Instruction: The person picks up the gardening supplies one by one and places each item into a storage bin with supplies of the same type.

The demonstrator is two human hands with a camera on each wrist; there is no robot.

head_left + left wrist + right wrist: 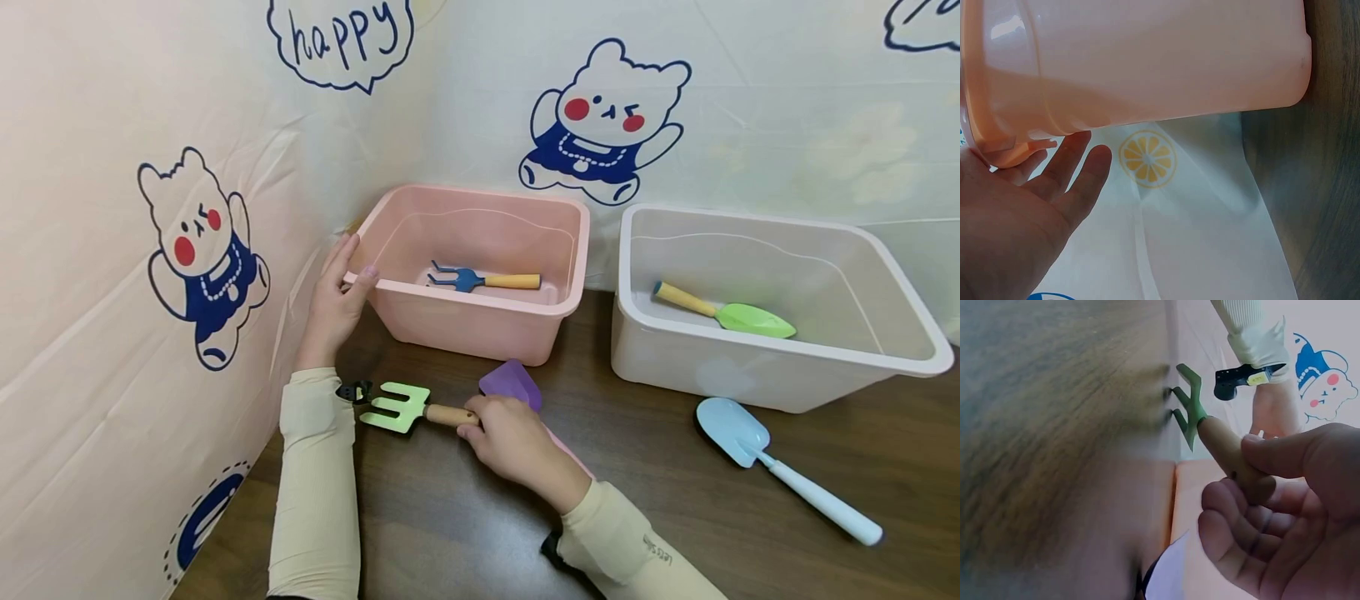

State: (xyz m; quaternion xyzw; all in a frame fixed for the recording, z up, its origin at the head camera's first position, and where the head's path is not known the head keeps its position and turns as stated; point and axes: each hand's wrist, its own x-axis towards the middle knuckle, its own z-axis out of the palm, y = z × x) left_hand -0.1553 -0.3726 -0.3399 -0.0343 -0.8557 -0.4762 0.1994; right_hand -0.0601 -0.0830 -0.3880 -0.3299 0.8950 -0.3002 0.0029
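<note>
My right hand [517, 442] pinches the wooden handle end of a light green hand fork [401, 407] between thumb and fingers. In the right wrist view the fork's tines [1190, 403] point away from the hand, close to the tabletop. Under that hand lies a purple trowel [513, 382] with a pink handle, mostly hidden. At the front left corner of a pink bin [465, 321], my left hand [335, 304] holds the rim, thumb on top. The left wrist view shows its fingers [1088, 181] against the outside. Inside the bin rests a blue cultivator [468, 279] with a wooden handle.
A pale grey bin [697, 354] stands on the right with a green trowel [753, 320] in it. Before it, a light blue trowel [817, 492] lies on the dark wooden table [442, 533]. Printed cloth [465, 100] hangs behind and at left.
</note>
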